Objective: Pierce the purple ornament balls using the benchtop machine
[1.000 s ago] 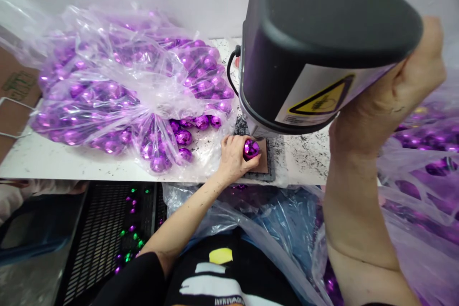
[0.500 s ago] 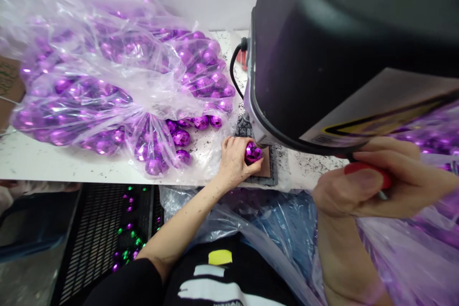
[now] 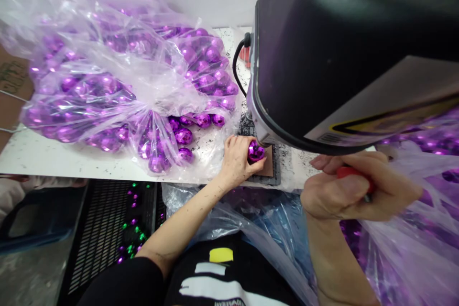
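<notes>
Purple and shiny, the ball (image 3: 256,151) sits at the fingertips of the left grip (image 3: 237,157), which pinches it near the brown pad (image 3: 268,163). The ball is round, with lots of tiny flat sides. The near edge of the bench (image 3: 89,165) is just below this grip. To its right, the right grip (image 3: 355,191) is curled around a red knob (image 3: 356,172). There is some open bench between the grips. The big black machine (image 3: 322,57) crowds the space above.

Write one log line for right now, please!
left hand: holding purple ball under machine | right hand: gripping red knob | plastic bag: purple balls inside, on white table
</notes>
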Demonstrator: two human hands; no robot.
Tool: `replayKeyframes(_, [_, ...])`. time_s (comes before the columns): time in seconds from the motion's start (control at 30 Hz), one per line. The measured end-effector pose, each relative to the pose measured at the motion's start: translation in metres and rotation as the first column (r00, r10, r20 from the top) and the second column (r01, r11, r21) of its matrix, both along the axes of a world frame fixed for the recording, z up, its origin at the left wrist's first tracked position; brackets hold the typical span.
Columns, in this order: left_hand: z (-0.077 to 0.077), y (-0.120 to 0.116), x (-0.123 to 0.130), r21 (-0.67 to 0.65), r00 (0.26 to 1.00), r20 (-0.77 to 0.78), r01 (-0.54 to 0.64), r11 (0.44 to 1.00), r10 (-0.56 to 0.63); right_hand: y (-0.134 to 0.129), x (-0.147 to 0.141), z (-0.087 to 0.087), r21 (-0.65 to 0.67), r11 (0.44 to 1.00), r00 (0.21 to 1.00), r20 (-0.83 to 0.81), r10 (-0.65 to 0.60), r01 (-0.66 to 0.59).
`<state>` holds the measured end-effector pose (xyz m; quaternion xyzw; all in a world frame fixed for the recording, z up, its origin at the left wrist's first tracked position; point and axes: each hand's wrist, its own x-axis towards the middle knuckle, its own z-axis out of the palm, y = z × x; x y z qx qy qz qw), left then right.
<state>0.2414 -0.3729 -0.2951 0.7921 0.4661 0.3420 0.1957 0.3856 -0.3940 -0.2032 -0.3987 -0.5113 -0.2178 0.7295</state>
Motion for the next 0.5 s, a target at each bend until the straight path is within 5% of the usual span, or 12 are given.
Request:
replayKeyframes(0.33, [0.002,0.001,0.0,-0.003,1.0,-0.025,-0.007,1.0,0.007,-0.001,0.001,-0.016,-0.018,0.995,0.995,-0.012,0.099,-0.099])
replayKeyframes(0.5, [0.002,0.0,0.0,0.01,0.999,-0.038,-0.01,1.0,0.011,-0.008,0.005,-0.042,-0.128,0.986,0.994,0.011,0.107,-0.104])
